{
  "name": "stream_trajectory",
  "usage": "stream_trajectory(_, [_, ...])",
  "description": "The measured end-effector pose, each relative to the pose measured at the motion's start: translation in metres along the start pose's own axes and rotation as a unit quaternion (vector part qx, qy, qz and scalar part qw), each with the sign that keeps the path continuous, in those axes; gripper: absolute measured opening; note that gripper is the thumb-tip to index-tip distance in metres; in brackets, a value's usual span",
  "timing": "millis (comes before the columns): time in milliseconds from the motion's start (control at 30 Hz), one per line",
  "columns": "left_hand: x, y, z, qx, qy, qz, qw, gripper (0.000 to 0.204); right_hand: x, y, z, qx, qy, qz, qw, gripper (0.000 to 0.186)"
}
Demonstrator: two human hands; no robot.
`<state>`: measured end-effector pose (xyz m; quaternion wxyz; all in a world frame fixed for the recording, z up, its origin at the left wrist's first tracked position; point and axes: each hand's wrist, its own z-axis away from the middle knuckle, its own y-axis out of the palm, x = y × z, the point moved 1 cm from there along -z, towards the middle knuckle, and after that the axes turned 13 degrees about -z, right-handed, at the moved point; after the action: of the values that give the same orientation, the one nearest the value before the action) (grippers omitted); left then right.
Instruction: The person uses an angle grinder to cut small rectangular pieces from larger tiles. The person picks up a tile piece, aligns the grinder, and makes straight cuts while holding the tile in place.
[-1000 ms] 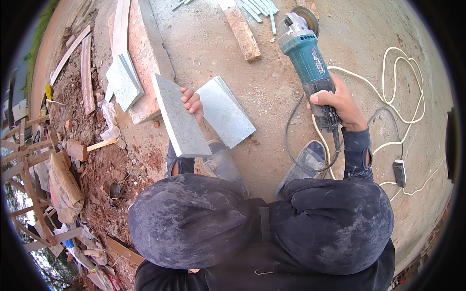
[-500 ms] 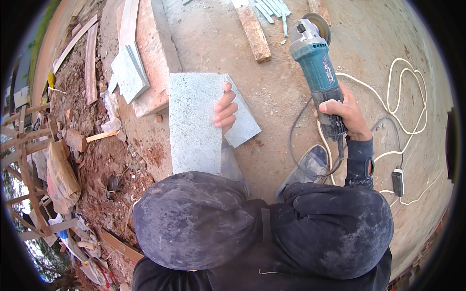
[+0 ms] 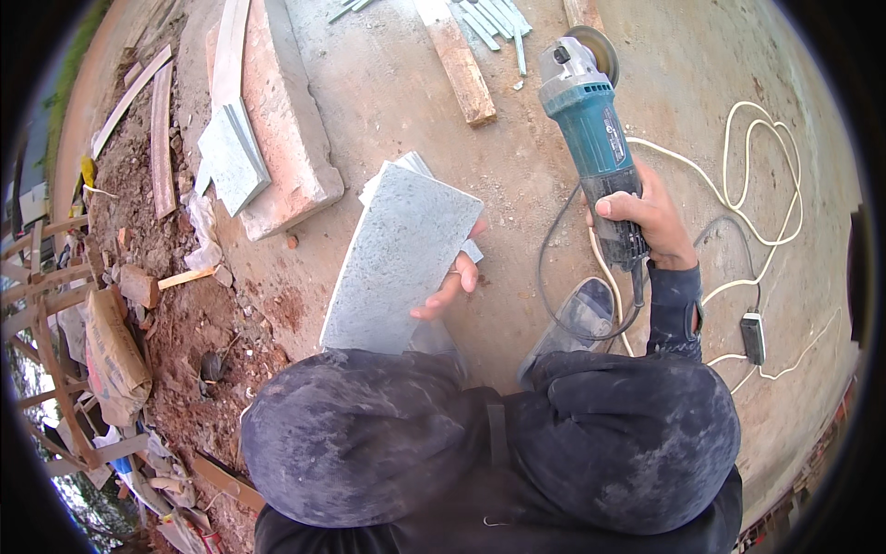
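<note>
My left hand (image 3: 445,295) holds a grey-green rectangular stone tile (image 3: 399,254) by its right edge, fingertips curled round onto the upper face; the rest of the hand is hidden behind it. The tile is tilted in front of my left knee and partly covers another tile (image 3: 413,163) lying on the ground beneath. To the right, my right hand (image 3: 648,220) grips the black rear body of a teal angle grinder (image 3: 595,134). Its cutting disc (image 3: 598,54) points away from me, and its dark cord loops down near my right shoe (image 3: 583,314).
A pinkish stone slab (image 3: 281,120) at the left carries a few tiles (image 3: 235,157). Thin cut strips (image 3: 484,20) and a wooden board (image 3: 457,65) lie ahead. White cable (image 3: 738,198) runs to a black socket block (image 3: 753,339) at the right. Rubble and a crumpled sack (image 3: 115,351) lie left.
The stone tile has rotated clockwise and shifted right in my left hand, whose fingers now sit lower along its edge. My right hand still grips the angle grinder.
</note>
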<state>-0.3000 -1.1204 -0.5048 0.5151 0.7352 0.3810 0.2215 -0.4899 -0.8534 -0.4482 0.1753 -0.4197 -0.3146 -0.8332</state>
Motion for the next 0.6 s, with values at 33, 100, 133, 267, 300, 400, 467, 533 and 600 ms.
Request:
stream_trajectory(33, [-0.004, 0.002, -0.001, 0.0, -0.003, -0.005, 1.0, 0.094, 0.001, 0.001, -0.001, 0.002, -0.001, 0.0, 1.0, 0.063])
stream_trajectory(100, [-0.01, 0.001, -0.008, 0.006, -0.013, -0.006, 1.0, 0.097, 0.002, -0.002, 0.002, -0.006, 0.0, 0.003, 1.0, 0.063])
stream_trajectory(133, [-0.012, 0.002, -0.008, -0.004, -0.007, -0.038, 0.999, 0.1, 0.002, -0.003, 0.002, -0.007, -0.003, 0.003, 1.0, 0.063])
stream_trajectory(267, [-0.018, 0.019, -0.009, -0.037, 0.013, -0.11, 0.993, 0.11, 0.003, -0.003, 0.003, -0.013, -0.008, 0.0, 1.0, 0.064])
stream_trajectory(300, [-0.02, 0.019, -0.01, -0.031, 0.01, -0.108, 0.994, 0.108, 0.005, -0.002, 0.004, -0.016, -0.01, 0.002, 1.0, 0.064])
stream_trajectory(400, [-0.024, 0.02, -0.012, -0.012, -0.007, -0.098, 0.995, 0.1, 0.007, -0.001, 0.004, -0.002, -0.007, -0.007, 1.0, 0.06])
stream_trajectory(467, [-0.024, 0.02, -0.012, -0.012, -0.013, -0.094, 0.995, 0.099, 0.009, -0.001, 0.005, -0.003, -0.008, -0.004, 1.0, 0.059])
stream_trajectory(533, [-0.023, 0.019, -0.013, -0.03, -0.013, -0.098, 0.995, 0.1, 0.011, -0.001, 0.007, -0.012, -0.013, 0.0, 1.0, 0.058])
stream_trajectory(600, [-0.024, 0.027, -0.012, -0.068, -0.009, -0.117, 0.991, 0.1, 0.01, 0.0, 0.005, -0.004, -0.017, -0.009, 1.0, 0.057])
